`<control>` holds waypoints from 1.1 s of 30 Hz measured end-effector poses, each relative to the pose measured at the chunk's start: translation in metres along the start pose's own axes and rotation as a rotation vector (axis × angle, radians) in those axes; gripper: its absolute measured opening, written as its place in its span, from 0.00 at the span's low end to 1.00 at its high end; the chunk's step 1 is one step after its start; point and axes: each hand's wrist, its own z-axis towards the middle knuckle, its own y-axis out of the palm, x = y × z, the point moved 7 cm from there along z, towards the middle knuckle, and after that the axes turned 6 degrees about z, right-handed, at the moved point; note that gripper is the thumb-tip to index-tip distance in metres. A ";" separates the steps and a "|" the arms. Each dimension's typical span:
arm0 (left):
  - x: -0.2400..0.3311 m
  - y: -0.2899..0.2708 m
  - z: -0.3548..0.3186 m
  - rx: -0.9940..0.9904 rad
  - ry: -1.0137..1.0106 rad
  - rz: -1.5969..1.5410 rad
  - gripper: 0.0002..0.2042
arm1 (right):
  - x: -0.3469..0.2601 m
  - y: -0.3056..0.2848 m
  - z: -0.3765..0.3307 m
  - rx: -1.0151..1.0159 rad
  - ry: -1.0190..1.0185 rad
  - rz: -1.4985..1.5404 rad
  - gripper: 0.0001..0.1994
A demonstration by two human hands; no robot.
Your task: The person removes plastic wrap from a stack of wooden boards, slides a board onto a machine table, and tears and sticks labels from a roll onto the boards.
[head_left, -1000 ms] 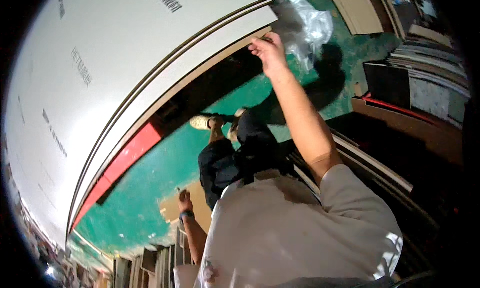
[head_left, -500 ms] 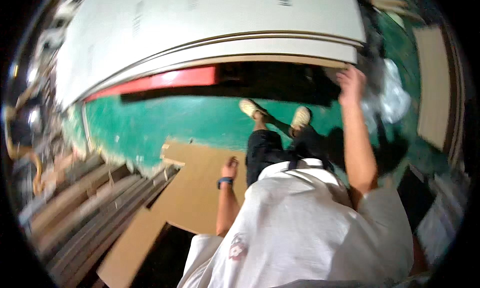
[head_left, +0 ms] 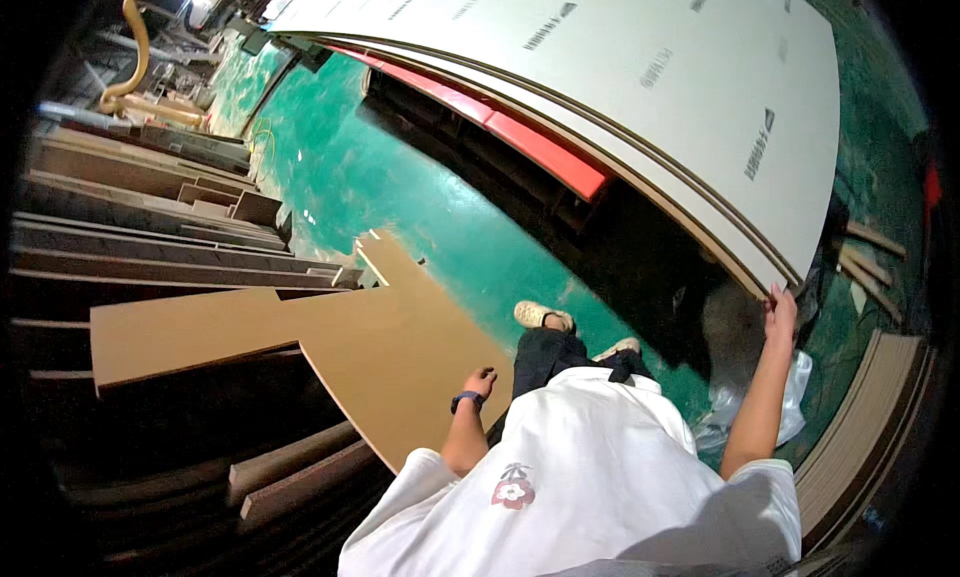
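Note:
A stack of large white boards (head_left: 650, 67) with dark printed marks lies across the upper part of the view. At its near right corner is my right hand (head_left: 781, 315), its fingers closed about the edge of a white board. My left hand (head_left: 481, 382), with a dark band on the wrist, hangs beside my leg, fingers loosely bent and nothing visible in them. Below and left of that hand lies a brown board (head_left: 400, 347) with a stepped outline. It seems apart from the hand.
Red beams (head_left: 545, 155) show beneath the white stack. Panels stand in rows on the left (head_left: 150, 247). To the right are clear plastic wrapping (head_left: 790, 402), wooden strips (head_left: 870, 267) and a brown board stack (head_left: 865, 407). Green floor (head_left: 400, 197) runs between.
My view has turned, so the white stack now slants down to the right and more of the left-hand panels shows. My right hand stays at the stack's corner; my left still hangs low.

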 end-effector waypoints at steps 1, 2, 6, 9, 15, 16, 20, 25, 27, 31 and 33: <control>0.015 -0.004 0.003 0.031 0.023 0.029 0.22 | 0.003 -0.007 0.006 0.035 -0.001 0.003 0.16; 0.029 -0.009 0.008 0.026 0.037 0.004 0.22 | 0.008 -0.024 0.016 0.047 -0.003 -0.070 0.14; 0.059 -0.042 0.042 0.063 0.102 -0.140 0.20 | -0.003 -0.030 -0.001 0.163 0.070 -0.372 0.12; 0.060 -0.071 0.057 0.092 0.154 -0.222 0.19 | -0.021 -0.028 -0.019 0.236 -0.127 -0.329 0.19; -0.076 -0.095 0.076 0.168 -0.053 -0.692 0.18 | -0.040 0.199 -0.135 0.097 -0.968 -1.631 0.20; -0.096 -0.101 0.069 0.156 -0.105 -0.698 0.17 | -0.034 0.262 -0.161 -0.011 -1.042 -1.627 0.22; -0.183 -0.119 0.051 0.114 -0.291 -0.773 0.16 | -0.009 0.426 -0.183 -0.236 -1.148 -1.576 0.27; -0.244 -0.161 0.035 0.285 -0.470 -0.841 0.15 | 0.030 0.614 -0.198 -0.613 -1.328 -1.476 0.30; -0.237 -0.173 0.043 0.325 -0.465 -0.860 0.15 | 0.049 0.675 -0.197 -0.674 -1.396 -1.494 0.31; -0.226 -0.194 0.077 0.326 -0.385 -0.879 0.14 | 0.067 0.769 -0.204 -0.566 -1.296 -1.477 0.33; -0.210 -0.202 0.094 0.362 -0.366 -0.868 0.12 | 0.080 0.806 -0.210 -0.530 -1.299 -1.433 0.33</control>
